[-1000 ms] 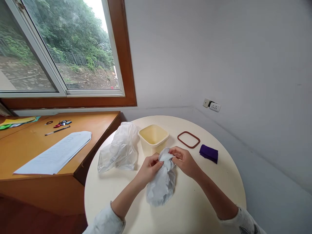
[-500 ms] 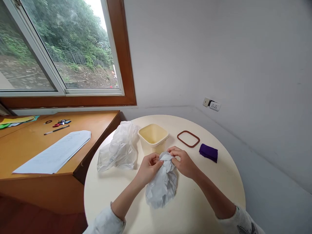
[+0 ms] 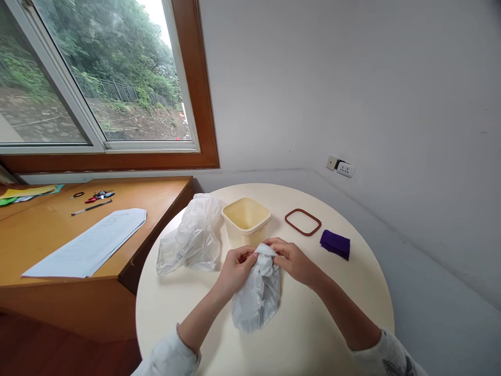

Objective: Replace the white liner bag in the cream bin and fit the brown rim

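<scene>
Over the near middle of the round table, a thin whitish plastic bag (image 3: pixel 256 303) hangs from both my hands, bunched at its top. My left hand (image 3: pixel 236 269) pinches the gathered top from the left, thumb against the fingers. From the right, my right hand (image 3: pixel 289 258) grips the same gathered part, its fingertips partly hidden behind the plastic. Just beyond my hands stands a cream plastic bin (image 3: pixel 245 232), open at the top. To its right lies a brown rounded frame (image 3: pixel 288 221), flat on the table.
A crumpled clear plastic bag (image 3: pixel 195 240) lies left of the bin. At the right is a folded purple cloth (image 3: pixel 335 244). The round cream table (image 3: pixel 329 308) stands beside a wooden desk (image 3: pixel 168 196) bearing papers (image 3: pixel 88 250), a pen (image 3: pixel 92 208) and keys (image 3: pixel 102 195).
My fingers have shifted slightly at the bag's bunched top, where a smoother fold now shows. The hanging part has swung a little left. Both hands keep their hold.
</scene>
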A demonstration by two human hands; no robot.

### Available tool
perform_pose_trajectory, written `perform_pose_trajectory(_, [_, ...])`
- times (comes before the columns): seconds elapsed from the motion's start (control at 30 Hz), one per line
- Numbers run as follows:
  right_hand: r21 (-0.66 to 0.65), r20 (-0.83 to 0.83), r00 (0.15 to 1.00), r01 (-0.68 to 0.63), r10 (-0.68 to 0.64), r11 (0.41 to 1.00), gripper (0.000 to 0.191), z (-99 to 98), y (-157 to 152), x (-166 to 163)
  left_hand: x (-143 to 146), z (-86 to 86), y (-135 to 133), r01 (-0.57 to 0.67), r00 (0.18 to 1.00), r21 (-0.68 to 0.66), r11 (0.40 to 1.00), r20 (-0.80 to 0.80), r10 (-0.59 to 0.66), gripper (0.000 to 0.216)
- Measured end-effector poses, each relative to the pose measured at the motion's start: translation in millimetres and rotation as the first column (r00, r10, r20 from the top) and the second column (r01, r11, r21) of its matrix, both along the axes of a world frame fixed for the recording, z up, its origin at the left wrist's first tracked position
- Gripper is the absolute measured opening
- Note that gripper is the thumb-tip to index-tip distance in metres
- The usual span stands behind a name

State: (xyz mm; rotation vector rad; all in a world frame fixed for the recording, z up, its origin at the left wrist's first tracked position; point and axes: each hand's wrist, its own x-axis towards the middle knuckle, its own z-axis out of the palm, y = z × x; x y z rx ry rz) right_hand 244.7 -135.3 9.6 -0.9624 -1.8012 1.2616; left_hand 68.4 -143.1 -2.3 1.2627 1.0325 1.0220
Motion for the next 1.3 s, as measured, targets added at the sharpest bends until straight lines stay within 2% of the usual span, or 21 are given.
perform_pose_trajectory(0.1, [0.061, 0.052, 0.981, 0.183, -0.186, 0.981, 0.025, -6.3, 2, -2, -6, -0.3, 2, 0.093, 0.982, -0.103, 0.99, 0.174, -0.074, 0.028])
perform_pose_trajectory(0.17, [0.085, 0.094, 0.967, 0.227, -0.235, 0.97, 0.022, -9.4, 3, -2, -9, -0.7, 3, 0.182, 0.952, -0.125, 0.975, 0.27, -0.143, 0.025])
perform_pose_trajectory(0.23, [0.089, 0.116, 0.966, 0.222, -0.231, 0.971, 0.015, -11.1, 3, -2, -12, -0.7, 2, 0.245, 0.925, -0.122, 0.962, 0.327, -0.194, 0.021])
perform_pose_trajectory(0.33, [0.074, 0.096, 0.979, 0.173, -0.18, 0.982, 0.013, -12.2, 3, -2, -12, 0.0, 2, 0.298, 0.899, -0.12, 0.947, 0.369, -0.236, 0.017])
perform_pose_trajectory(0.43, [0.013, -0.002, 0.996, 0.086, -0.086, 0.996, 0.015, -12.1, 3, -3, -12, -0.1, 2, 0.307, 0.898, -0.13, 0.943, 0.368, -0.242, 0.017])
perform_pose_trajectory(0.67, [-0.172, -0.178, 0.984, -0.057, 0.025, 0.983, 0.024, -1.4, -2, -5, -12, -5.0, 5, 0.205, 0.93, -0.197, 0.959, 0.346, -0.127, 0.02])
perform_pose_trajectory(0.77, [-0.19, -0.195, 0.974, -0.154, 0.116, 0.97, 0.023, 3.4, -4, -5, -11, -5.5, 5, 0.176, 0.93, -0.229, 0.957, 0.358, -0.085, 0.019])
perform_pose_trajectory(0.83, [-0.188, -0.169, 0.976, -0.171, 0.14, 0.967, 0.022, 5.2, -4, -4, -11, -5.6, 5, 0.166, 0.929, -0.234, 0.958, 0.363, -0.072, 0.02])
perform_pose_trajectory(0.97, [-0.134, -0.099, 0.992, -0.09, 0.077, 0.987, 0.021, 2.7, -1, -5, -12, -7.7, 6, 0.198, 0.895, -0.224, 0.954, 0.438, -0.083, 0.019])
perform_pose_trajectory(1.13, [-0.031, -0.01, 1.0, 0.012, -0.012, 0.999, 0.016, -9.9, 5, -3, -13, -8.7, 6, 0.264, 0.83, -0.209, 0.942, 0.546, -0.111, 0.018])
perform_pose_trajectory(1.23, [0.038, 0.04, 0.991, 0.127, -0.128, 0.991, 0.013, -16.8, 9, -3, -12, -5.6, 4, 0.279, 0.829, -0.198, 0.94, 0.544, -0.132, 0.017])
perform_pose_trajectory(1.3, [0.038, 0.024, 0.981, 0.191, -0.192, 0.981, 0.014, -19.8, 10, -3, -10, -3.4, 3, 0.27, 0.842, -0.19, 0.944, 0.522, -0.136, 0.018])
